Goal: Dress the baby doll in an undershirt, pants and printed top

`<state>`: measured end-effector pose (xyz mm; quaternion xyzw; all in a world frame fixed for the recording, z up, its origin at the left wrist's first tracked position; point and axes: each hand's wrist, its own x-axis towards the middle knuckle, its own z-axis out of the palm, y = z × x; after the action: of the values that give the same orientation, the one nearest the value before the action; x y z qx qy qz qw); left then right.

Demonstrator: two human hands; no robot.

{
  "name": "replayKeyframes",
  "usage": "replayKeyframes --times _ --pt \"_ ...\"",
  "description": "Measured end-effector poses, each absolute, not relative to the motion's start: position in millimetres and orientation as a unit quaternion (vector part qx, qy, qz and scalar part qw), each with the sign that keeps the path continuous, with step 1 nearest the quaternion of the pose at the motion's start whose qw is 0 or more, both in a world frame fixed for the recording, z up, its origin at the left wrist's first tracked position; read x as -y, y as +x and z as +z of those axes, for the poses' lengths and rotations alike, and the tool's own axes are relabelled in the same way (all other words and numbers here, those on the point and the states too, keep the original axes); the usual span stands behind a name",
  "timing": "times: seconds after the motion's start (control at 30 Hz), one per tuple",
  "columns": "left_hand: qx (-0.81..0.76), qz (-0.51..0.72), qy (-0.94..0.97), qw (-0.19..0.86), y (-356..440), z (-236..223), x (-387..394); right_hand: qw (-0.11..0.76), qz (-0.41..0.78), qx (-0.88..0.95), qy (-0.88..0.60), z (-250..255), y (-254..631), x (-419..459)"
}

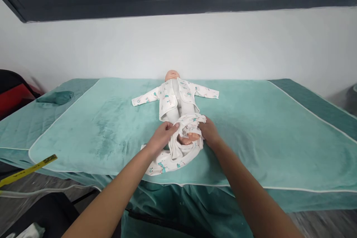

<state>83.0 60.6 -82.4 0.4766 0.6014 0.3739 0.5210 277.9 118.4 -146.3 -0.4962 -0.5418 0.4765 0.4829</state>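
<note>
A baby doll (172, 74) lies on its back on a green bed, its head toward the wall. It wears a white printed jacket (167, 96), open at the front with both sleeves spread. White printed baby pants (181, 161) are bunched around its lower legs, and the doll's feet (192, 137) show through the gathered cloth. My left hand (164, 135) pinches the pants' edge on the left of the feet. On the right, my right hand (209, 130) is closed on the gathered cloth; its fingertips are partly hidden behind the fabric.
The green bed cover (259, 130) stretches wide on both sides, with a face hole (55, 97) at the left end. A white wall (178, 44) stands behind. At the lower left are a yellow strip (30, 170), a pale cable (50, 191) and a dark chair (41, 215).
</note>
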Motion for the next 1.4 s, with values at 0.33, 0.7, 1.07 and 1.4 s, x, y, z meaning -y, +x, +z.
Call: replayKeyframes --times 0.33,0.7,1.07,1.4 --pt "-0.599 0.453 0.309 0.583 107 -94 -44 0.492 0.607 0.469 -0.412 -144 281 -110" --pt "-0.518 0.515 0.266 0.629 102 -89 -45 0.492 0.534 0.518 -0.453 -144 279 -105" --pt "-0.627 0.402 0.387 0.543 82 -75 -41 0.469 0.441 0.533 -0.549 -139 260 -120" --pt "-0.626 0.412 0.395 0.532 77 -39 -28 0.414 0.343 0.606 -0.586 -133 264 -117"
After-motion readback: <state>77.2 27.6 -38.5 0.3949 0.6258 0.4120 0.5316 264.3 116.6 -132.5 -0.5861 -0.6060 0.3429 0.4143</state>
